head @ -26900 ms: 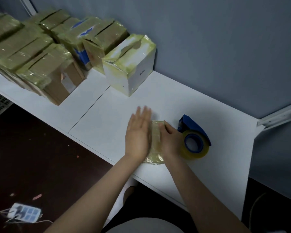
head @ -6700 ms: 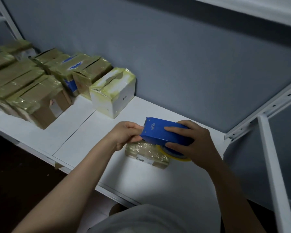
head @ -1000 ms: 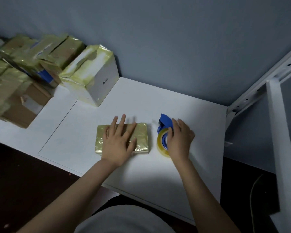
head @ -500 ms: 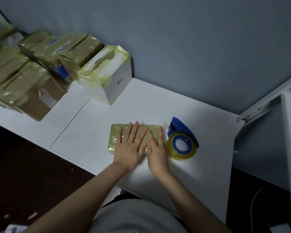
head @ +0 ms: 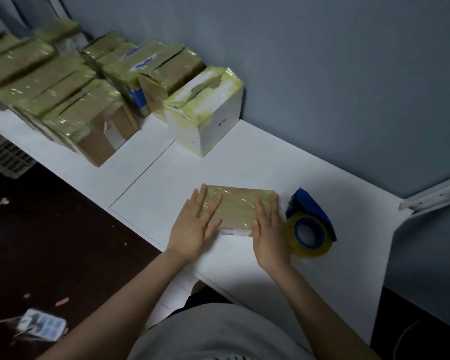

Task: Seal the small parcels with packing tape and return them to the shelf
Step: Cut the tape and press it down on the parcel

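Left hand, right hand flat on taped parcel (dispenser beside)

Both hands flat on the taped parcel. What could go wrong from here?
1. The right hand lies close beside the blue tape dispenser with its yellowish roll; a sideways smoothing stroke may knock it.
2. The flat tape-wrapped brown parcel lies near the front edge of the white shelf board; pulling with the left hand could slide it off.
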